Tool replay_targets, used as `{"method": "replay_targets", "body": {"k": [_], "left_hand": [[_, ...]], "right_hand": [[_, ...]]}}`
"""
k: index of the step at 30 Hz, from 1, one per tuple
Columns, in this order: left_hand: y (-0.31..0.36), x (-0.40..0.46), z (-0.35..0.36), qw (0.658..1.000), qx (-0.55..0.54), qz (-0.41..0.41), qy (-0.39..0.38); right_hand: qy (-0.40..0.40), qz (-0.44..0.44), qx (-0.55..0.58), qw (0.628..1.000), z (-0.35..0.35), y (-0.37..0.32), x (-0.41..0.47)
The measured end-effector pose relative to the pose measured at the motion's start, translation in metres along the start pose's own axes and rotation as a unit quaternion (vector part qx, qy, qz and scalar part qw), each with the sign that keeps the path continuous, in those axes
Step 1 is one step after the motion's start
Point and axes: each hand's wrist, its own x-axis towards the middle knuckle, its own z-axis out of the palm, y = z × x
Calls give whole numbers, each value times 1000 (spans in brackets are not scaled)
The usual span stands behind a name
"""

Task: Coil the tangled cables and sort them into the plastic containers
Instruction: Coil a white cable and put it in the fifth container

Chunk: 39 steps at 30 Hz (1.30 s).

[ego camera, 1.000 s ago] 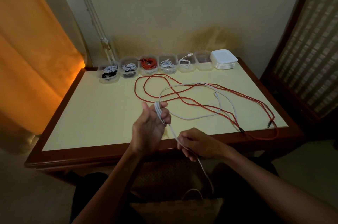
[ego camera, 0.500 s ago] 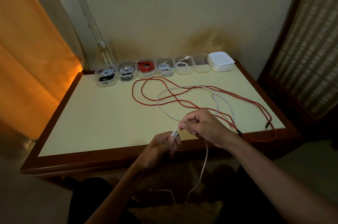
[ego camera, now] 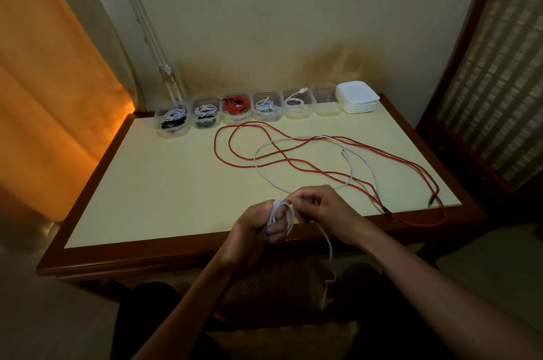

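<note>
A white cable (ego camera: 349, 165) lies in loose loops on the cream table top, tangled over a long red cable (ego camera: 308, 167). At the near table edge my left hand (ego camera: 261, 227) holds a few turns of the white cable wound round its fingers. My right hand (ego camera: 323, 209) sits right beside it and pinches the same cable at the coil. A free end hangs below the table edge toward my lap. Along the far edge stands a row of clear plastic containers (ego camera: 266, 112); several hold coiled cables, and the rightmost one (ego camera: 326, 101) looks empty.
A stack of white lids (ego camera: 358, 98) sits at the far right of the row. The table (ego camera: 164, 207) has a dark wooden rim. A wooden chair with a woven back (ego camera: 493, 89) stands to the right, an orange curtain (ego camera: 50, 89) to the left.
My left hand rose from the table edge and more white cable is now wound round its fingers. My right hand came down to meet it. The hanging end has shortened.
</note>
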Motion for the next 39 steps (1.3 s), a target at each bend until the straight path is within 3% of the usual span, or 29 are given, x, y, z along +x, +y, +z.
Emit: {"method": "replay_targets", "body": {"k": [4,8,11,15,20,28,31,33,36,37,39], "left_hand": [[15,8,-4,990,-133,33,33],[15,18,-28,990,-40,46,130],[2,18,-34,987,54,-9,153],[-14,9,-26,979,169,-85,69],[-15,3,-8,982,171,-82,23],[-11,-2,-13,989,135,-56,4],[-9,1,-9,996,59,-43,43],[-6,5,-7,994,-18,-34,105],[0,15,-5,974,-130,-8,184],[-1,18,-6,970,-120,-2,213],[-6,24,-11,961,12,-5,277]], "right_hand": [[-121,63,-25,990,16,9,-13],[-242,124,-98,957,29,-9,-28],[-222,109,-24,969,25,-35,-30],[-111,96,116,982,7,-54,-20],[34,123,112,986,-6,-43,-7],[112,106,72,985,-4,-9,-2],[133,85,50,986,2,3,-3],[111,83,12,990,13,13,-8],[-8,93,-21,995,33,23,-25],[-46,96,-27,994,39,23,-30],[-94,103,-29,990,46,14,-35]]}}
